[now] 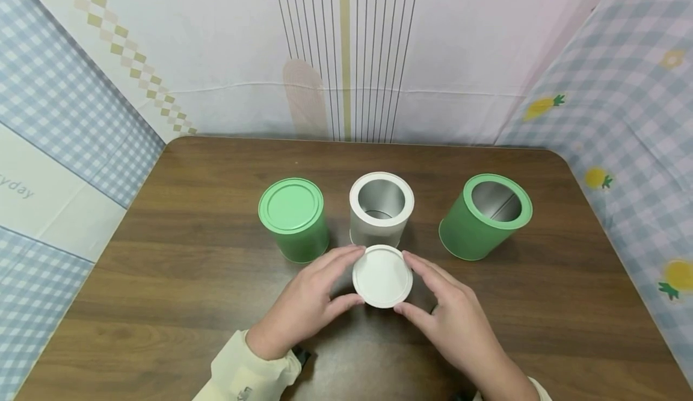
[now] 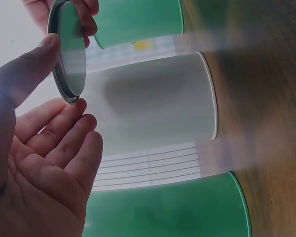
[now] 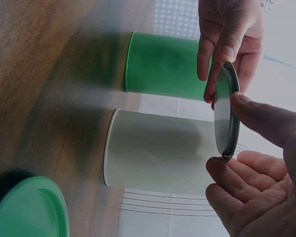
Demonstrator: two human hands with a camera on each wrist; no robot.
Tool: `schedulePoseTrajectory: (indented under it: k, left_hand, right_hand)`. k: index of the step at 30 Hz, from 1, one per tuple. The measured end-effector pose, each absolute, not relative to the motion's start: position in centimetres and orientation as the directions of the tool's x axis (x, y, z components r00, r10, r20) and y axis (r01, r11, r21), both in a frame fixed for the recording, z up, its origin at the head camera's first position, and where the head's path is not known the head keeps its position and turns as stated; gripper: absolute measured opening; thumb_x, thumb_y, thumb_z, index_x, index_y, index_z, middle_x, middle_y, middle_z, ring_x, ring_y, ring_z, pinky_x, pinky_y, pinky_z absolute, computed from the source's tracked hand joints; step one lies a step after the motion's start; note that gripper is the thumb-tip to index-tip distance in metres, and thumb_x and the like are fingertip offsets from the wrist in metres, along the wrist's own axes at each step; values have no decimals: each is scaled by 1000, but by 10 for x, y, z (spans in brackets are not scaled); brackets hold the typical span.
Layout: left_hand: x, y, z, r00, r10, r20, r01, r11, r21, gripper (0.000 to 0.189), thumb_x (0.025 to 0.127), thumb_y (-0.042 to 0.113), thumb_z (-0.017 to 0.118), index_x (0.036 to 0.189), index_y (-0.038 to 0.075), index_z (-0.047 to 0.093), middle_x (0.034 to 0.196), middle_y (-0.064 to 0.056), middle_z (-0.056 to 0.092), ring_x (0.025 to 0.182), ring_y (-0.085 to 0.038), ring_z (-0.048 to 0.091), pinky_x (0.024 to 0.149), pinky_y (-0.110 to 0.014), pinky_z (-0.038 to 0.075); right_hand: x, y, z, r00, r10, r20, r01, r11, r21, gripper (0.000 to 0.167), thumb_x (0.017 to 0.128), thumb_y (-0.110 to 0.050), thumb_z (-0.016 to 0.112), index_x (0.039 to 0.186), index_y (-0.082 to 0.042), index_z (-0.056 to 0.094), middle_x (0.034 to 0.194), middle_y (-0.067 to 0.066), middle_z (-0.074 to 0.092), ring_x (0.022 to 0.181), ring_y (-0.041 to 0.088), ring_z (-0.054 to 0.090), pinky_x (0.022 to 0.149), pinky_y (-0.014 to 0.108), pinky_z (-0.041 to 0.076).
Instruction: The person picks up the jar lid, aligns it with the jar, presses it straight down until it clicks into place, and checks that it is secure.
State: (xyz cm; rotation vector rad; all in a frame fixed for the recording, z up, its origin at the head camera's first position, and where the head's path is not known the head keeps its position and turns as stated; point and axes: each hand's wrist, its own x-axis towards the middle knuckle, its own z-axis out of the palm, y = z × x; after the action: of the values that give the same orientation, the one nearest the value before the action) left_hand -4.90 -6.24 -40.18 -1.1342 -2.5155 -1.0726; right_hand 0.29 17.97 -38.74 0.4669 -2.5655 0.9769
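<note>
Two bare hands hold a round white lid above a wooden tabletop, just on the near side of an open white can.

The left hand and right hand each have a partly open grip, pinching opposite edges of the white lid between thumb and fingers. The lid is raised above the tabletop, near the upper part of the white can; whether they touch, I cannot tell. To the left stands a green can topped by a green lid. To the right is an open green can, its metal interior showing. Patterned fabric hangs beyond the far edge.
</note>
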Motion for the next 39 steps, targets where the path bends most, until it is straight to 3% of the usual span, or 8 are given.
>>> schedulePoseTrajectory:
  k: [39]
  left_hand:
    - [-53, -65, -395, -684, 542, 489, 725, 428, 540, 71, 79, 19, 87, 140, 2, 55, 139, -9, 59, 129, -23, 56, 110, -35, 44]
  right_hand:
    - [-3, 175, -378, -858, -172, 483, -455, 692, -561, 81, 60, -5, 96, 133, -10, 64, 131, 1, 67, 115, 22, 66, 102, 6, 37]
